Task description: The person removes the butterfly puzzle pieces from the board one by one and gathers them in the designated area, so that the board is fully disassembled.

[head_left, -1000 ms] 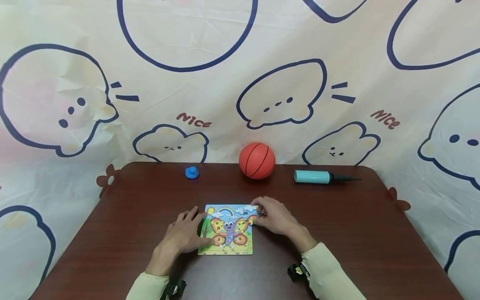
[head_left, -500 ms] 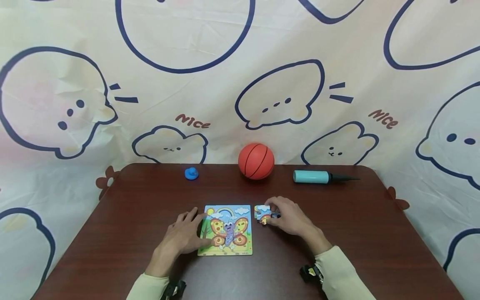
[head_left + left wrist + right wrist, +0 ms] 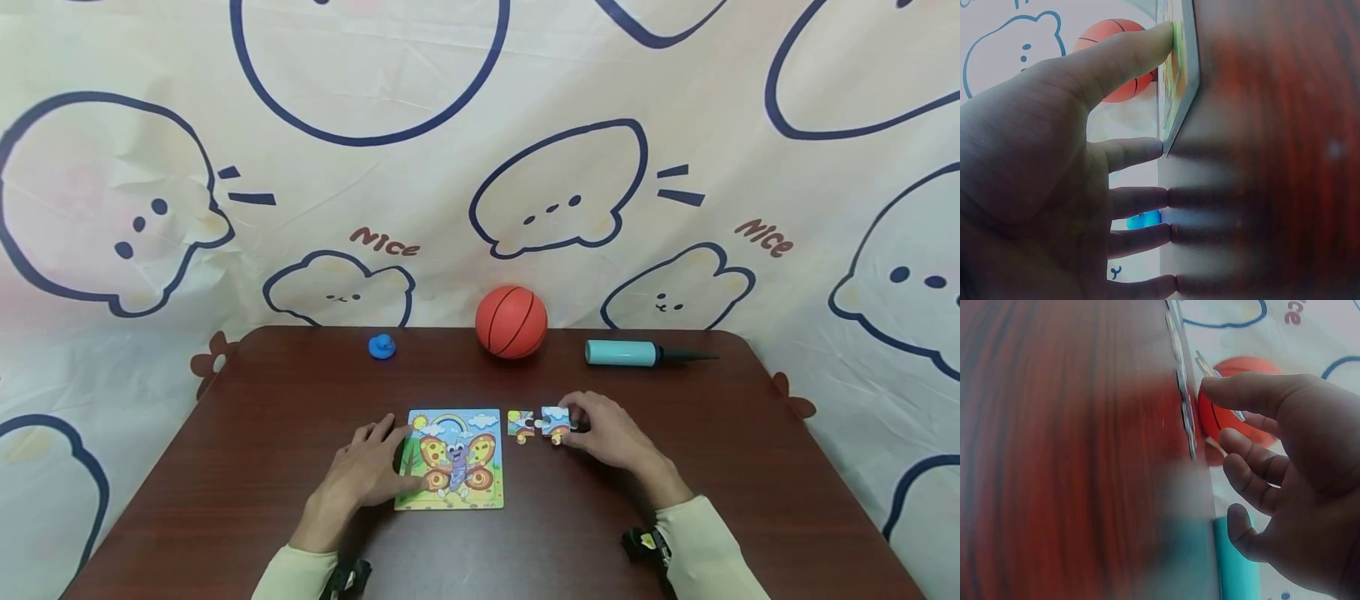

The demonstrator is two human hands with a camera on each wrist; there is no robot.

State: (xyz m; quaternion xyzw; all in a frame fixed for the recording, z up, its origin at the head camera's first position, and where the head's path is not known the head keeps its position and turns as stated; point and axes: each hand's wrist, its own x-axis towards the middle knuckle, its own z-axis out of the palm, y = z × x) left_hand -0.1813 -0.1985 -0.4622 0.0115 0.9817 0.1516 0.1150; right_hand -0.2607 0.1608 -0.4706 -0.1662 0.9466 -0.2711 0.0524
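right hand (image 3: 609, 432): moves rightward, off the top right corner of the square butterfly jigsaw board (image 3: 453, 457) out onto the bare dark red wooden table (image 3: 735, 467).
small blue-and-orange jigsaw pieces: first one (image 3: 521, 423) is out of the board, now flat on the table just right of it; second one (image 3: 556, 422) sits just right of the first, pinched at its right edge by the right hand's fingertips.
board top right corner: hand no longer covers it.
right sleeve: shifts right with the hand.

Pump (image 3: 1235, 562) cut by bottom edge, right wrist view. Worktop (image 3: 1072, 456) blurred there. Ball (image 3: 1116, 62) part hidden behind left hand (image 3: 1041, 169). Puzzle (image 3: 1179, 75) seen edge-on, picture unreadable.
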